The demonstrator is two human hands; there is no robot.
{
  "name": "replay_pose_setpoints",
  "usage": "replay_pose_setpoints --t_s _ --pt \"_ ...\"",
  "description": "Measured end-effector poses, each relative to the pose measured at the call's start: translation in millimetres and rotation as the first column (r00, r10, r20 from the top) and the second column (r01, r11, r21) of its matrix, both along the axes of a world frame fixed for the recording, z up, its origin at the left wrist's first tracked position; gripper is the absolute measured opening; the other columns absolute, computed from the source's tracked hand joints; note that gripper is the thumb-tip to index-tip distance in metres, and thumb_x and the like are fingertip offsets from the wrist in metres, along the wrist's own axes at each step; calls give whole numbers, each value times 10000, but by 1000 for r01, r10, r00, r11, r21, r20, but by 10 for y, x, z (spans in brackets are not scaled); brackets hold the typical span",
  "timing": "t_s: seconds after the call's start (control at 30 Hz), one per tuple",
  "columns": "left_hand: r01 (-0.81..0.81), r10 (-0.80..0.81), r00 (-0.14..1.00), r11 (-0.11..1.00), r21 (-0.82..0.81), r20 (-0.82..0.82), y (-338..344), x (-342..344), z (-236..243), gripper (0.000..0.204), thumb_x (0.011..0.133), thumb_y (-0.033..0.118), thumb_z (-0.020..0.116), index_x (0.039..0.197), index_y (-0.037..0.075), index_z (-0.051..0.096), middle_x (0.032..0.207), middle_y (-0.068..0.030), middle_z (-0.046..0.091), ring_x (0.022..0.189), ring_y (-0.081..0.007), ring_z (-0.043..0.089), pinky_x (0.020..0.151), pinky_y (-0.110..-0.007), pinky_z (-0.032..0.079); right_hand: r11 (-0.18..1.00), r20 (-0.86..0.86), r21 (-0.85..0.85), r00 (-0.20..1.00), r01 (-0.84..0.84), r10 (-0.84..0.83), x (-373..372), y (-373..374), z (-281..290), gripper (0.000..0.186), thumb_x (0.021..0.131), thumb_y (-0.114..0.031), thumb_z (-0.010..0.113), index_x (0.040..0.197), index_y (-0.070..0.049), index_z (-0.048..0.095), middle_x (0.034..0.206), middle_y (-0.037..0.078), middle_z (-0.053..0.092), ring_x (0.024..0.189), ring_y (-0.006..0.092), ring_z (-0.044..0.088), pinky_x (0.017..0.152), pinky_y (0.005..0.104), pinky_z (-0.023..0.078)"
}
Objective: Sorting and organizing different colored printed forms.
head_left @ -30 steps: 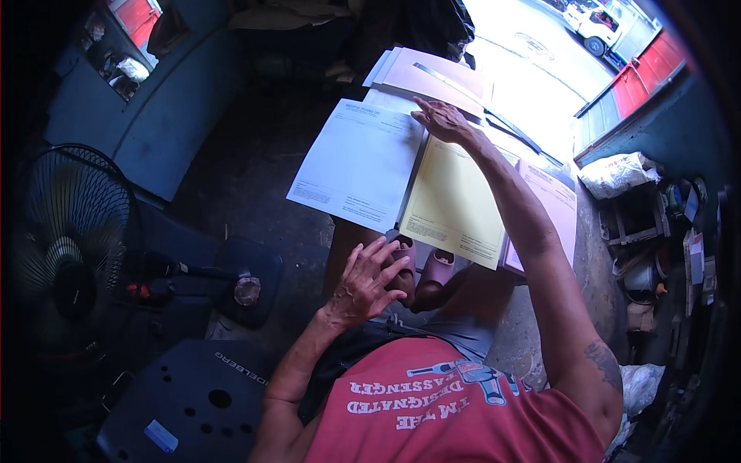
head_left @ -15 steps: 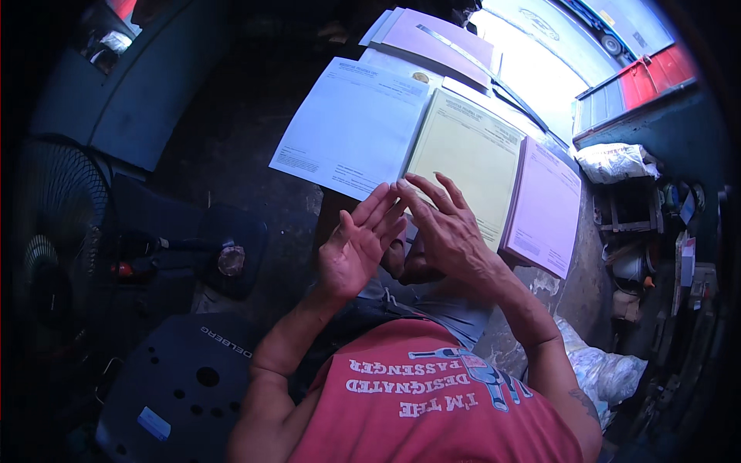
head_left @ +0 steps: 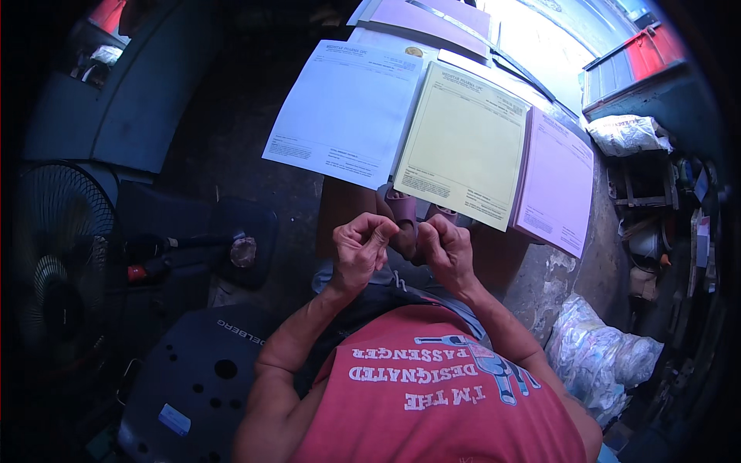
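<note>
The left hand point(head_left: 357, 251) and the right hand point(head_left: 449, 251) are curled, thumbs against forefingers, near each other. Beyond them lie white forms point(head_left: 340, 112), yellow forms point(head_left: 463, 143) and pink forms point(head_left: 557, 181).

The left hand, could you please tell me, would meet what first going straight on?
The left hand would probably meet the yellow rectangular paper form first, passing above the pink open sandal; depth is unclear.

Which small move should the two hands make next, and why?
Perhaps extend the bare right hand to the yellow rectangular paper stack: its lower edge lies just ahead, and neither this hand nor the bare left hand appears to hold any sheet.
</note>
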State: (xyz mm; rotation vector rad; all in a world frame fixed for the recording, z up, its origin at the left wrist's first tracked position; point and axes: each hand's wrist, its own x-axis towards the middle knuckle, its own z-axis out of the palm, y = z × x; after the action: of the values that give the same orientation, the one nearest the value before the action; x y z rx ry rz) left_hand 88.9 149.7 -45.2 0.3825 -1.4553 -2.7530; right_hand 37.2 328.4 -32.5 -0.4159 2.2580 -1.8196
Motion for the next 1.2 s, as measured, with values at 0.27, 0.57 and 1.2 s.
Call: replay_pose_setpoints --t_s 0.27,0.57,1.2 --pt "-497 -263 850 -114 -860 -457 -656 -209 209 304 871 319 796 959 60 662 1086 -86 654 1059 -269 579 885 -447 463 971 -460 215 866 -107 197 -25 -82 19 276 869 -177 796 792 -32 575 829 82 615 709 191 587 583 340 457" --pt "-438 -437 881 -604 -666 -182 -1412 -468 -1 430 856 143 777 1275 165 686 1330 6 665 1366 -237 507 1172 -681 248 810 -699 586 525 32 485 -485 -548 322 662 794 -290 804 1324 25 563 1304 199 563 1282 366 511 1041 508 453" --pt "-533 -686 679 -213 -819 -263 337 -689 38 494 919 314 670 1353 80 636 1450 -112 563 1400 -286 464 1130 -622 330 680 -684 703 460 209 566 -1266 450 472 335 886 -85 660 1218 -42 652 1151 135 731 1079 280 711 893 405 584"
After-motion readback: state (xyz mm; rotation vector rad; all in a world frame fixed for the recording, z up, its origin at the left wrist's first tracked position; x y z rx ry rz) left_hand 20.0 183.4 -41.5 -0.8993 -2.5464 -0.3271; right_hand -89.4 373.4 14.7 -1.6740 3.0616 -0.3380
